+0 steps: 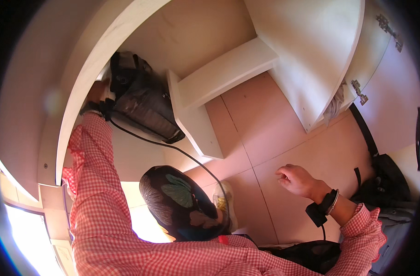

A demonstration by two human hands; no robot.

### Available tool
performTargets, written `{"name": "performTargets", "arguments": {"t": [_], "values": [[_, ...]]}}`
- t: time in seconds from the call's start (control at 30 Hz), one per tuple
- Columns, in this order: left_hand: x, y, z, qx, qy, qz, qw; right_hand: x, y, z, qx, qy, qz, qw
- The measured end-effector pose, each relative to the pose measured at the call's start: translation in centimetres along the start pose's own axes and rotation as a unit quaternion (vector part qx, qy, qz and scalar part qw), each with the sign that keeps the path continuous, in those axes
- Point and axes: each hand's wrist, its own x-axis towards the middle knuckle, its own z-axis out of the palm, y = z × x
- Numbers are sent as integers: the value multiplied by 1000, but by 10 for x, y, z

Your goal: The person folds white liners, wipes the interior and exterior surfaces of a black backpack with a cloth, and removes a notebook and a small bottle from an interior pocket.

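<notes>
Stretched forward into the white cabinet, my left hand (97,91) is beside a black bag (145,103) with see-through mesh sides. The bag and the shadow hide its fingers, so I cannot tell whether it grips the bag. The bag sits on the cabinet's lower board, next to a low upright white panel (194,122). My right hand (295,179) hangs over the tiled floor, its fingers curled in loosely, and nothing shows in them. Both wrists wear a black strap, and a black cable (175,148) runs back from the left one.
On the right a cabinet door (389,78) stands ajar on metal hinges (358,92), with pale cloth (335,103) tucked beside it. A black bag (385,179) lies at the far right. My knee in dark patterned fabric (180,202) and a light shoe (226,204) are below.
</notes>
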Motion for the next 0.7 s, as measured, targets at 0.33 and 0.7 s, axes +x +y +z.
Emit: {"name": "performTargets", "arguments": {"t": [0.33, 0.7], "values": [[-20, -22, 51, -15, 17, 28, 999, 13, 5, -1, 16, 5, -21, 1000], [-64, -51, 42, -197, 306, -183, 913, 10, 11, -4, 29, 28, -36, 999]]}}
